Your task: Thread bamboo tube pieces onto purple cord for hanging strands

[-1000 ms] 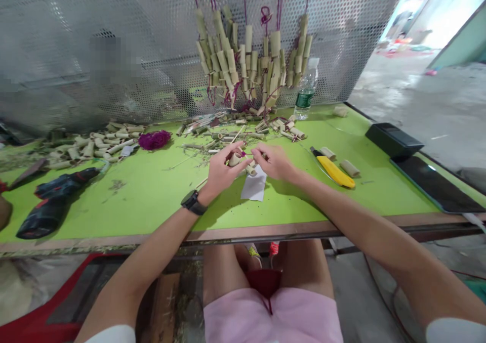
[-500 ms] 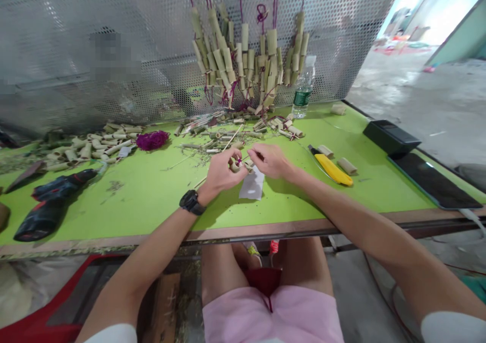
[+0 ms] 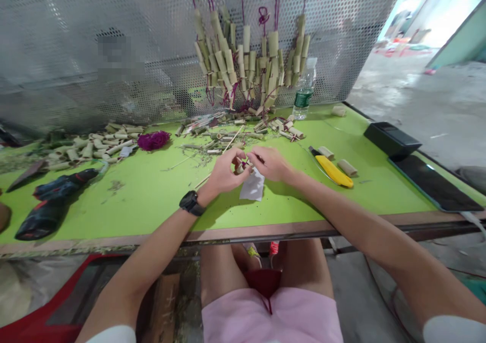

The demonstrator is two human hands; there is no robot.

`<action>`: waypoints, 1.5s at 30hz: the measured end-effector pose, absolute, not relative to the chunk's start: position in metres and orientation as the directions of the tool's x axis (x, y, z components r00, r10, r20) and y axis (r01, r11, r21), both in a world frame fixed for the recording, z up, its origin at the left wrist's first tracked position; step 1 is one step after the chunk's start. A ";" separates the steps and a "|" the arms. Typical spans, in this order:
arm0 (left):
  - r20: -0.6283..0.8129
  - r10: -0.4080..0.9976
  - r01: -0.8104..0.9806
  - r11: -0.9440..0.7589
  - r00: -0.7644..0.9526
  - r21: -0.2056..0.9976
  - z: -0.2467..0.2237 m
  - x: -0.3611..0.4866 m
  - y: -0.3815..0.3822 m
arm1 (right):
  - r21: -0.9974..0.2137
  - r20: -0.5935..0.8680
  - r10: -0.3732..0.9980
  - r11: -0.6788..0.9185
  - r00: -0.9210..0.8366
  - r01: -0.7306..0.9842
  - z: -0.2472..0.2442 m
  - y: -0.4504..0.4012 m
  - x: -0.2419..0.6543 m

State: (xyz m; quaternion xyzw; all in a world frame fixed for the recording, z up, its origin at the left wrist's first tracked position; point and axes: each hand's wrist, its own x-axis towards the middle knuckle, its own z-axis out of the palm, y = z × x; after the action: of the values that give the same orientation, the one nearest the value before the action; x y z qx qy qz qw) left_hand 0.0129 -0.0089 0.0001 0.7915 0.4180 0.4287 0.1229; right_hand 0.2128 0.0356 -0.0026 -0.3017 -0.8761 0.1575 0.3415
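The head camera looks forward and down at the table (image 3: 144,194) from close above. A perforated panel (image 3: 152,44) fills twelve o'clock (the wearer's lap (image 3: 268,312) sits at six).

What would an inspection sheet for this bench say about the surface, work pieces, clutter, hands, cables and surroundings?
Surface: green tabletop; plant scraps lie along its front left edge.
Work pieces: bamboo piece with purple thread, mostly hidden by fingers; white paper just below.
Clutter: bamboo pile, thread bundle and drill to the left; yellow knife, black box and phone to the right.
Hands: left hand curls around the bamboo piece; right hand is close beside it, its grip unclear.
Cables: white cable at the phone's near end.
Surroundings: perforated panel behind, with bamboo strings hanging before it; bare floor at right.
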 end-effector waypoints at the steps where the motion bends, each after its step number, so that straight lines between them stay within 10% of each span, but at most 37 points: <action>1: 0.570 0.773 0.539 -0.617 0.279 0.573 -0.001 0.014 -0.008 | -0.492 0.505 0.642 0.763 -0.577 0.419 -0.003 0.036 0.213; 23: 0.387 0.906 0.327 -0.424 0.172 0.845 -0.014 0.011 -0.001 | -0.641 0.532 0.709 0.694 -0.462 0.327 -0.005 0.044 0.219; 45: 0.473 0.833 0.468 -0.553 0.286 0.690 0.001 0.014 -0.012 | -0.670 0.546 0.714 0.686 -0.439 0.284 -0.007 0.044 0.216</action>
State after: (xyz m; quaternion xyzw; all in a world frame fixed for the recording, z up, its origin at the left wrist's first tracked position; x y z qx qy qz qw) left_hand 0.0142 -0.0116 0.0011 0.7725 0.4209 0.4238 0.2155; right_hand 0.2160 0.0436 -0.0075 -0.3076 -0.8107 0.2494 0.4313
